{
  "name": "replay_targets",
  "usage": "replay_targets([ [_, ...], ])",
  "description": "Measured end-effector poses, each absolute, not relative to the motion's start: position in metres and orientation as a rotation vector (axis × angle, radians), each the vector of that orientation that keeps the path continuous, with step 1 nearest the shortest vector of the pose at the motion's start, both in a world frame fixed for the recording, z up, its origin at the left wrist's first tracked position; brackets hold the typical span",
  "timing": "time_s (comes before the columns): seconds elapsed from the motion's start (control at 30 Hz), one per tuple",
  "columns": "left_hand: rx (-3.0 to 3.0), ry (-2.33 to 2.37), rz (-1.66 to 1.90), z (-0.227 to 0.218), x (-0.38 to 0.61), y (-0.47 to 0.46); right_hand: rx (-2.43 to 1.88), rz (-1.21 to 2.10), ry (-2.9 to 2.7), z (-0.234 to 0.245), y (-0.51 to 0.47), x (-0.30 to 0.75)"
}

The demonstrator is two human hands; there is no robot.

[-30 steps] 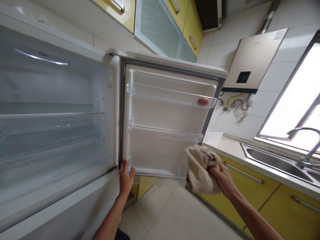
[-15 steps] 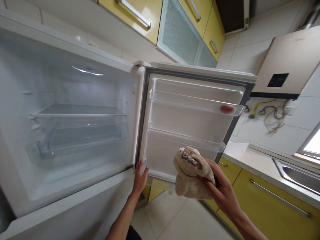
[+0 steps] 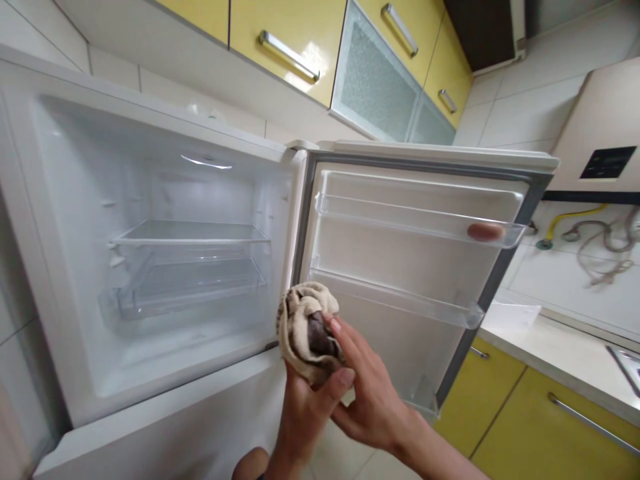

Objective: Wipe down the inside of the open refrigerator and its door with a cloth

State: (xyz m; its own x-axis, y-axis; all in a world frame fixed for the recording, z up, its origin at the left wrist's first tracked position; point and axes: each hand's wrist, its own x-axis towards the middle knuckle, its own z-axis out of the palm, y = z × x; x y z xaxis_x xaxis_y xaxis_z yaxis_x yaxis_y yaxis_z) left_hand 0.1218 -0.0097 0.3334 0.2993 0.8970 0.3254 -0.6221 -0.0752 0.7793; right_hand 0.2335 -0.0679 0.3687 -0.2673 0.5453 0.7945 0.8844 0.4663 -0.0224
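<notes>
A folded beige and brown cloth (image 3: 305, 320) is bunched up in front of the open fridge door. From below, my left hand (image 3: 310, 400) grips it, thumb toward the right. My right hand (image 3: 367, 387) closes on its right side, fingertips on the dark brown part. Behind the cloth, the fridge door (image 3: 395, 260) stands wide with clear shelves on its inner side. To the left is the fridge compartment (image 3: 200, 193), with a glass shelf (image 3: 195, 231) and a clear drawer (image 3: 195, 283) under it.
A reddish oval item (image 3: 485, 231) sits in the top door shelf. Yellow wall cabinets (image 3: 285, 40) hang above. On the right are a counter (image 3: 565, 347) with yellow lower cabinets (image 3: 560, 413) and a wall-mounted heater (image 3: 600, 133) with pipes.
My left hand has left the lower hinge side of the door and now holds the cloth. My right hand has brought the cloth leftward to it. The view has shifted left.
</notes>
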Motion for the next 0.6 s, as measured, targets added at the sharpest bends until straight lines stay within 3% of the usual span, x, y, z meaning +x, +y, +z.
replay_targets([
  [0.17, 0.652, 0.421, 1.314, 0.353, 0.114, 0.018, -0.983, -0.232, -2.3, 0.39, -0.078, 0.24],
  [0.3, 0.507, 0.471, 1.559, 0.375, 0.112, 0.038, -0.877, -0.174, -2.196, 0.407, -0.098, 0.262],
  [0.43, 0.459, 0.405, 1.771, 0.396, 0.112, 0.08, -0.864, -0.532, -1.672, 0.437, -0.13, 0.325],
  [0.53, 0.507, 0.374, 1.772, 0.404, 0.119, 0.116, -0.737, -1.078, -1.158, 0.468, -0.153, 0.417],
  [0.6, 0.577, 0.336, 1.738, 0.407, 0.129, 0.134, -0.662, -1.125, -0.874, 0.487, -0.166, 0.484],
])
